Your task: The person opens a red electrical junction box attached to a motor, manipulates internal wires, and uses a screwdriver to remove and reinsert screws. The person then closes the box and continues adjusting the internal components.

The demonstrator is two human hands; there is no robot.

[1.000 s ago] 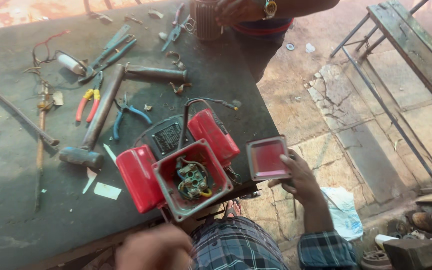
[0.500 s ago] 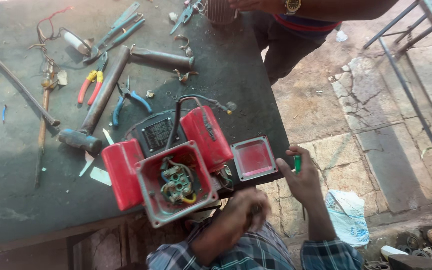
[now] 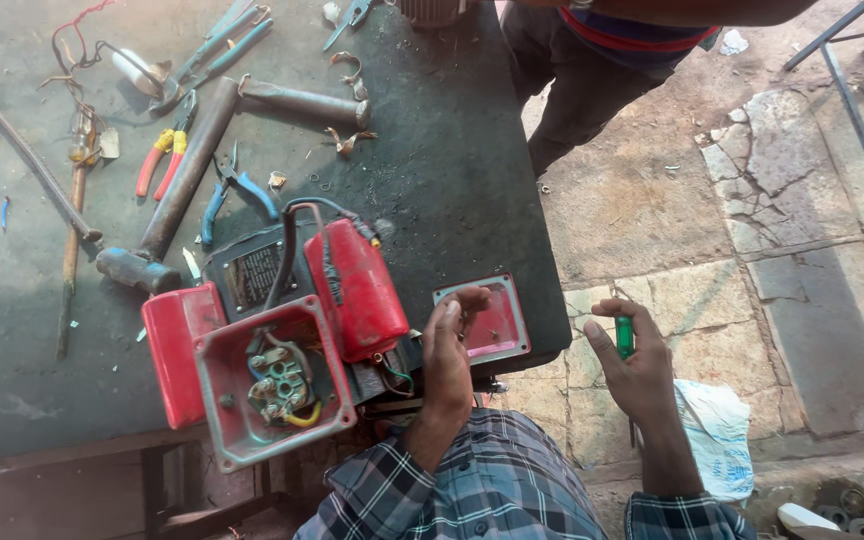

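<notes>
An outdoor repair workshop: a workbench (image 3: 472, 180) strewn with pliers (image 3: 164, 160) and a hammer (image 3: 167, 205) (stone paving alongside).

The person's body appears at the lower edge of the head view. 2 bare hands are visible: the left hand (image 3: 449, 350) and the right hand (image 3: 637, 370), both without gloves, rings or a watch. Each forearm is bare from the wrist down to the cuff. The shirt (image 3: 472, 485) is a woven plaid in blue, grey and white, crossed by darker navy lines. Its left sleeve (image 3: 422, 480) ends below the wrist; the right sleeve (image 3: 687, 515) shows the same check pattern.
</notes>
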